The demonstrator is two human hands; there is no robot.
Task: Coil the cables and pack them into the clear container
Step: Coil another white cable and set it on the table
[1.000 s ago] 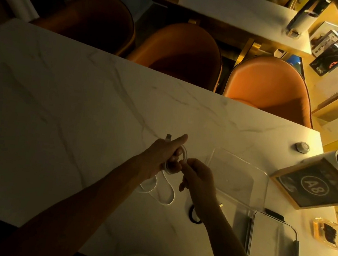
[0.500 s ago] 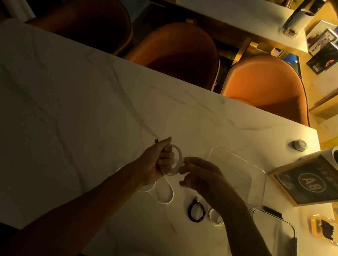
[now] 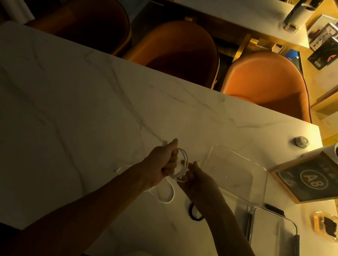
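Two cables: one white cable (image 3: 181, 167), partly looped between the two hands, and one black cable (image 3: 194, 214) coiled near the desk's (image 3: 70, 116) front edge; one clear container (image 3: 236, 173) and one lid (image 3: 271, 240) toward the right edge; one framed sign (image 3: 313, 182); three orange chairs (image 3: 270, 80) beyond the far edge.

On the marble table (image 3: 82, 107), the clear plastic container (image 3: 259, 193) sits right of the coiled white cable (image 3: 182, 167), its flat clear lid (image 3: 271, 234) nearer, three orange chairs (image 3: 270, 82) behind
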